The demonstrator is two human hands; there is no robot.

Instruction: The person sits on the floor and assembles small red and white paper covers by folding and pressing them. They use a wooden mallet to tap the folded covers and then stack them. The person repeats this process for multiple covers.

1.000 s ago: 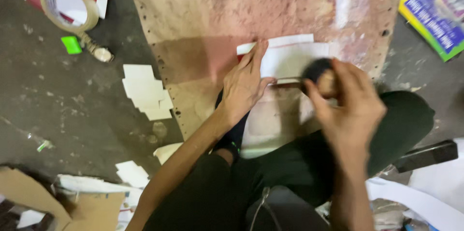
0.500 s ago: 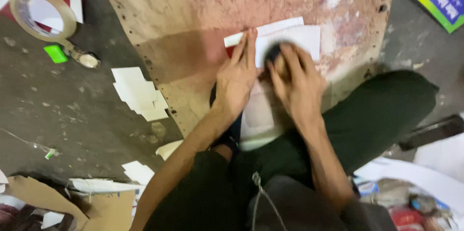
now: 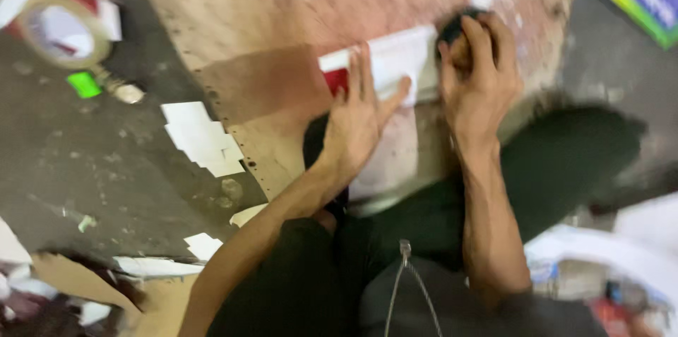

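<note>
Head view: the right hand (image 3: 480,72), its grip closed on a dark round tool (image 3: 455,30), has slid rightward along the white paper strip (image 3: 395,62) on the stained board (image 3: 282,19); the left hand (image 3: 360,115), open, presses the strip flat.

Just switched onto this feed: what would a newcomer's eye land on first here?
Both hands at centre: the left hand lies flat on a white paper strip on a stained pinkish board, and the right hand presses a dark round object at the strip's end. A tape roll sits top left on the dark floor.
</note>
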